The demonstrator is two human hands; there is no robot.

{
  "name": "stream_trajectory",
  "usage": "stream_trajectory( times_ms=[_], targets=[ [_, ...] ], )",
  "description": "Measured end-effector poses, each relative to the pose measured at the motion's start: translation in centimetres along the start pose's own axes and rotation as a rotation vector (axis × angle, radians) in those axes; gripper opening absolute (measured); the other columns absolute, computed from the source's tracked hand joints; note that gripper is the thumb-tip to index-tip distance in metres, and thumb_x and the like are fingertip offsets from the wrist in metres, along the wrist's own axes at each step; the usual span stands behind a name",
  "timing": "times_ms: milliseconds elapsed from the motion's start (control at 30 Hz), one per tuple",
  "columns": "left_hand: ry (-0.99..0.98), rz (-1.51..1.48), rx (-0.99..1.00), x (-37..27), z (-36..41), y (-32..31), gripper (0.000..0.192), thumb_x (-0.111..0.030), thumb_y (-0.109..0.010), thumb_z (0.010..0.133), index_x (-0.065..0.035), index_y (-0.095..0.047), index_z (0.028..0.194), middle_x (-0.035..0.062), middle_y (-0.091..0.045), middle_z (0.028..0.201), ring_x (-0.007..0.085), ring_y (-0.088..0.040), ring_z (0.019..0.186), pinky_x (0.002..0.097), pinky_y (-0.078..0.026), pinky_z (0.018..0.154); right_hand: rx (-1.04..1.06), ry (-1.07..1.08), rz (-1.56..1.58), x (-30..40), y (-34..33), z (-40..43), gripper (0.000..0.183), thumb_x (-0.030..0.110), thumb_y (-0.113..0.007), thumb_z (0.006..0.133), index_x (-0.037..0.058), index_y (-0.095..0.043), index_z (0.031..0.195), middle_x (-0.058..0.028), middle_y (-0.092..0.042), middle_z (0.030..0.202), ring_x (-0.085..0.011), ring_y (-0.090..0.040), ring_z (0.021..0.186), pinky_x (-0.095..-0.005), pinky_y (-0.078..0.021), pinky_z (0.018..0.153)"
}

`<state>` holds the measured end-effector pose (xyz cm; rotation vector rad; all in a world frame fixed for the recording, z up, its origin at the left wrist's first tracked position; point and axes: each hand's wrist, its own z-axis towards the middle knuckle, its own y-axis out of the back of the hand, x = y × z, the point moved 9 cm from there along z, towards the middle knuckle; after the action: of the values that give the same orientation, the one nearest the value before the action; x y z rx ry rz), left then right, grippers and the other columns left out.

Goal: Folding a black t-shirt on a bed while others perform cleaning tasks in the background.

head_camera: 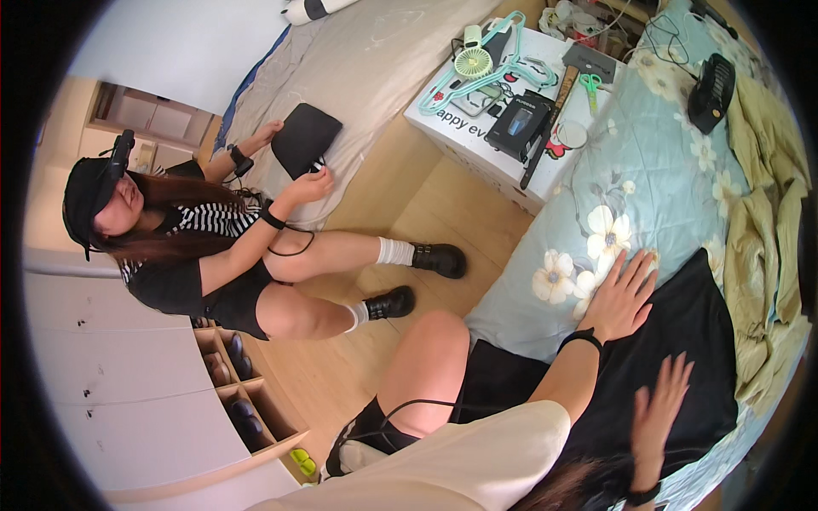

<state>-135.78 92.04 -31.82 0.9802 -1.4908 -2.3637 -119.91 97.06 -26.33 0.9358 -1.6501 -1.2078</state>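
My left hand lies palm down where the floral quilt meets a spread black cloth. Its fingers are apart, and nothing is in them. Over the same cloth, lower right, my right hand has its palm down and fingers extended; whether it touches the fabric I cannot tell. The black cloth lies mostly flat on the bed, with one corner pointing away from me. Each of my wrists wears a black band. Part of the cloth's near side is hidden by my arm and hair.
A rumpled khaki garment and a black device lie on the bed. A white box carries hangers, a small fan and scissors. Opposite, a seated person holds a black pouch.
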Motion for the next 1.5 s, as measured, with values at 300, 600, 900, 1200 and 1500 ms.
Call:
stream_trajectory(
  times_ms=[300,600,900,1200,1500],
  targets=[
    [-0.042,0.032,-0.105,-0.9,0.3,1.1,0.048,-0.032,-0.051,0.085,-0.0021,-0.050,0.123,0.0191,-0.037,0.139,0.0319,-0.027,0.134,0.0509,-0.012,0.112,0.013,-0.034,-0.232,-6.0,-3.3,-3.3,0.062,0.038,-0.045,0.090,0.0091,-0.031,0.142,-0.0123,-0.023,0.150,-0.0327,-0.013,0.140,-0.0531,-0.0041,0.112],
    [-0.038,0.057,0.172,-0.4,-3.3,2.2,0.071,-0.045,-0.046,0.090,-0.0091,-0.018,0.145,0.0181,-0.022,0.148,0.0324,-0.022,0.137,0.0562,-0.015,0.108,-0.009,0.015,-0.171,-2.2,-1.8,-8.5,0.069,0.033,-0.054,0.086,0.0061,-0.027,0.143,-0.0122,-0.021,0.150,-0.0318,-0.012,0.141,-0.0545,-0.0075,0.111],
    [-0.249,-0.051,0.471,-12.4,-23.3,6.2,0.069,-0.036,-0.053,0.088,-0.0139,-0.023,0.145,0.0161,-0.016,0.151,0.0315,-0.015,0.140,0.0563,-0.014,0.109,0.037,-0.418,0.381,3.9,-8.1,-23.2,0.060,0.036,-0.039,0.095,0.0135,-0.017,0.147,-0.0107,-0.012,0.153,-0.0347,-0.007,0.141,-0.0635,-0.0141,0.105],
    [-0.530,0.145,0.563,-12.3,-32.8,6.2,0.066,-0.038,-0.061,0.082,-0.0217,-0.035,0.141,0.0074,-0.022,0.150,0.0253,-0.019,0.139,0.0547,-0.019,0.109,-0.058,0.079,-0.158,11.0,-6.4,-28.5,0.062,0.041,-0.052,0.087,0.0154,-0.034,0.141,-0.0072,-0.026,0.149,-0.0294,-0.018,0.139,-0.0577,-0.0131,0.109],
    [-0.518,0.197,0.706,-9.9,-34.8,6.2,0.063,-0.040,-0.059,0.084,-0.0206,-0.036,0.140,0.0066,-0.021,0.151,0.0232,-0.019,0.139,0.0590,-0.018,0.107,0.245,-0.049,0.070,10.4,-10.1,-27.3,0.066,0.045,-0.048,0.089,0.0169,-0.026,0.144,-0.0074,-0.022,0.151,-0.0314,-0.017,0.139,-0.0602,-0.0232,0.104]
  ],
)
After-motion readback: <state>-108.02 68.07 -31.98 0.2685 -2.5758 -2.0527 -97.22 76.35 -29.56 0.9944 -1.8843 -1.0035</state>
